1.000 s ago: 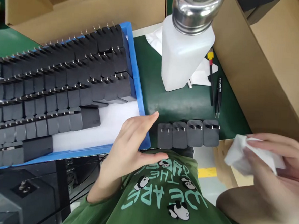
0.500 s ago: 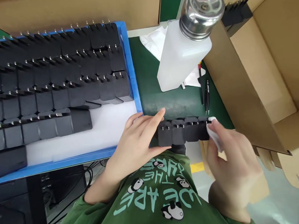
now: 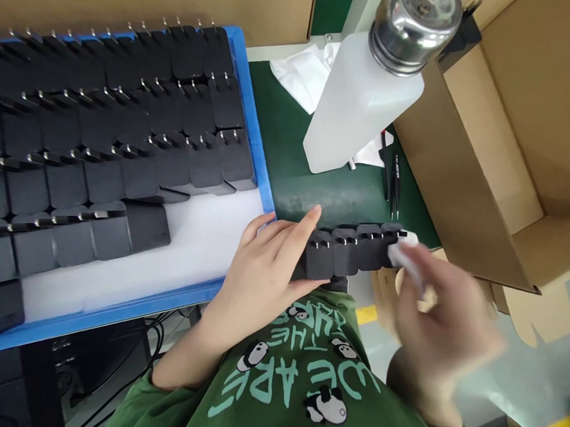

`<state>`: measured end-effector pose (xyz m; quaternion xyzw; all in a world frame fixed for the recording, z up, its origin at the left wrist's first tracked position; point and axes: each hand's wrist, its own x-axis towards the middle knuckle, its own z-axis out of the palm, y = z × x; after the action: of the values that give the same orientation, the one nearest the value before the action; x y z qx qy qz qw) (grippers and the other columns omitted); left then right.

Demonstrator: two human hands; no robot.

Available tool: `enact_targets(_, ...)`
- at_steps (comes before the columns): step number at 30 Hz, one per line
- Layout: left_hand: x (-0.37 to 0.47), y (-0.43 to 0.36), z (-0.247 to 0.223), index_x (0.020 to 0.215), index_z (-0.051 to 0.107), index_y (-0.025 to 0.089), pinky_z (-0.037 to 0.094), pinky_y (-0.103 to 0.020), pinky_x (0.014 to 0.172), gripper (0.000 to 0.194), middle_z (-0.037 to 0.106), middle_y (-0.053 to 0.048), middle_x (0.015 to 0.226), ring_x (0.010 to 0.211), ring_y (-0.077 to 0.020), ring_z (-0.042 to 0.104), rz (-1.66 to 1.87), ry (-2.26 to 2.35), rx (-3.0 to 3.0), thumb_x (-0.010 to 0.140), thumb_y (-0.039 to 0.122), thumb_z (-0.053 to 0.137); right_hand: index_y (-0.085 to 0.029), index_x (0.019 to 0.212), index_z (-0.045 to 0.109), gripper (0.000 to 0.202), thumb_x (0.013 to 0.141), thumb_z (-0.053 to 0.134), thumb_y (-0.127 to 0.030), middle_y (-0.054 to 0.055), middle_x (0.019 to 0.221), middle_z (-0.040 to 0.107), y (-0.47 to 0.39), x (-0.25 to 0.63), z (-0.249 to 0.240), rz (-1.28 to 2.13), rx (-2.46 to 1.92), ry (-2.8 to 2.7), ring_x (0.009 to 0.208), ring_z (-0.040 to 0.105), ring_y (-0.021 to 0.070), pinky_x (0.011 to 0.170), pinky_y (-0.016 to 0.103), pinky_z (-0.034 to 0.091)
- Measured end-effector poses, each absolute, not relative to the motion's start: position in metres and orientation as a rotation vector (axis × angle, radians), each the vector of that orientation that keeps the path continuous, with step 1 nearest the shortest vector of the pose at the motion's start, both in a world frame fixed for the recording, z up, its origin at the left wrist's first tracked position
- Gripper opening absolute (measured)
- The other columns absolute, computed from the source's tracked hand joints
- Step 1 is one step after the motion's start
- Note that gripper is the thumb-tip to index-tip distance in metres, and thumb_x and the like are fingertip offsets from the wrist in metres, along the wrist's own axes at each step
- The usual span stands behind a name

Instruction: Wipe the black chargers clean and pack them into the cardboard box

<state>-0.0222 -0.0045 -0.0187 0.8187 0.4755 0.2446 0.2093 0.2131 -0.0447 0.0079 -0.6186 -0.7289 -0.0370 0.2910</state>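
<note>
Several black power adapters [image 3: 344, 261] with metal prongs stand in a short row at the near edge of the green mat, prongs up. My left hand [image 3: 259, 279] grips the left end of this row, its thumb along the near side and its index finger stretched out at the far side. My right hand [image 3: 445, 313], blurred by motion, pinches a folded white cloth [image 3: 400, 251]. The cloth touches the rightmost adapter near its prongs and hides part of it. To the left, a blue-rimmed tray [image 3: 264, 173] holds rows of similar adapters.
A white bottle [image 3: 363, 109] with a metal top stands behind the row. White cloths [image 3: 300, 76] and black tweezers [image 3: 396, 182] lie near it. An open cardboard box [image 3: 462, 160] flanks the mat on the right; another cardboard box [image 3: 157, 3] stands behind the tray.
My right hand has shifted slightly and blurs, with the cloth still at the rightmost adapter. My left hand keeps its place on the row. The whole view has shifted a little.
</note>
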Motion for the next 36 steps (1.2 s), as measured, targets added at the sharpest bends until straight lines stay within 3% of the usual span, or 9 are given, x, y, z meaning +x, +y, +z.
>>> enact_targets(4,-0.022,-0.004,-0.018,0.154,0.028,0.015,0.035,-0.043,0.113,0.082,0.071,-0.01,0.125,0.109,-0.0245,0.067,0.66,1.326,2.261,0.088,0.032,0.075,-0.01,0.128,0.065,0.05,0.08,0.065,0.006,0.009,0.107,0.076,-0.049,0.171,-0.012,0.035,-1.315,-2.136,0.098,0.071,0.0193,0.083,0.029,0.061)
enact_targets(9,-0.022,-0.004,-0.018,0.152,0.031,0.012,0.033,-0.042,0.115,0.085,0.071,-0.011,0.125,0.11,-0.025,0.066,0.654,1.331,2.276,0.085,0.035,0.078,-0.019,0.126,0.068,0.054,0.078,0.067,0.006,0.003,0.101,0.076,-0.049,0.17,-0.004,-0.093,-1.541,-2.01,0.09,0.07,0.017,0.078,0.029,0.06)
enact_targets(13,-0.022,-0.003,-0.017,0.15,0.034,0.01,0.033,-0.04,0.114,0.077,0.071,-0.011,0.124,0.108,-0.024,0.067,0.675,1.321,2.258,0.087,0.026,0.076,-0.012,0.131,0.063,0.052,0.082,0.063,0.003,0.006,0.1,0.077,-0.049,0.176,-0.002,0.077,-1.317,-2.197,0.098,0.069,0.0215,0.078,0.033,0.059)
enact_targets(16,-0.022,-0.003,-0.017,0.15,0.034,0.009,0.033,-0.041,0.114,0.08,0.072,-0.011,0.123,0.107,-0.0244,0.067,0.667,1.326,2.27,0.086,0.031,0.077,-0.018,0.123,0.069,0.046,0.081,0.066,0.001,0.003,0.089,0.076,-0.048,0.174,-0.006,-0.078,-1.477,-2.082,0.092,0.068,0.0204,0.074,0.033,0.054)
enact_targets(21,-0.022,-0.003,-0.018,0.15,0.034,0.013,0.034,-0.042,0.113,0.065,0.072,-0.01,0.122,0.106,-0.0232,0.068,0.699,1.33,2.242,0.093,0.024,0.065,-0.01,0.125,0.065,0.045,0.082,0.061,0.001,0.006,0.099,0.077,-0.046,0.168,-0.01,0.029,-1.292,-2.195,0.099,0.067,0.0224,0.075,0.036,0.049)
enact_targets(24,-0.022,-0.003,-0.019,0.151,0.033,0.012,0.034,-0.042,0.114,0.072,0.071,-0.011,0.124,0.107,-0.0244,0.067,0.677,1.33,2.258,0.091,0.029,0.07,-0.017,0.117,0.069,0.04,0.082,0.061,-0.001,0.003,0.093,0.077,-0.045,0.169,-0.01,-0.048,-1.398,-2.103,0.093,0.067,0.0206,0.073,0.036,0.046)
enact_targets(26,-0.023,-0.004,-0.019,0.151,0.033,0.011,0.034,-0.042,0.114,0.077,0.071,-0.011,0.124,0.108,-0.0247,0.067,0.647,1.324,2.269,0.089,0.032,0.073,-0.018,0.122,0.068,0.044,0.082,0.062,-0.002,0.003,0.094,0.077,-0.044,0.168,-0.01,-0.116,-1.473,-2.073,0.093,0.066,0.0206,0.074,0.036,0.046)
enact_targets(30,-0.023,-0.005,-0.02,0.15,0.035,0.012,0.036,-0.039,0.113,0.065,0.072,-0.01,0.123,0.106,-0.0215,0.068,0.717,1.379,2.232,0.092,0.02,0.064,-0.005,0.133,0.059,0.049,0.084,0.057,-0.001,0.01,0.117,0.075,-0.042,0.164,-0.011,0.083,-1.23,-2.299,0.112,0.063,0.0238,0.085,0.038,0.047)
enact_targets(36,-0.021,-0.002,-0.02,0.148,0.037,0.01,0.036,-0.039,0.113,0.067,0.071,-0.011,0.123,0.106,-0.0219,0.068,0.69,1.368,2.248,0.091,0.026,0.068,-0.009,0.129,0.062,0.048,0.083,0.055,0.003,0.007,0.107,0.078,-0.04,0.17,-0.01,0.075,-1.254,-2.253,0.109,0.066,0.0218,0.088,0.038,0.046)
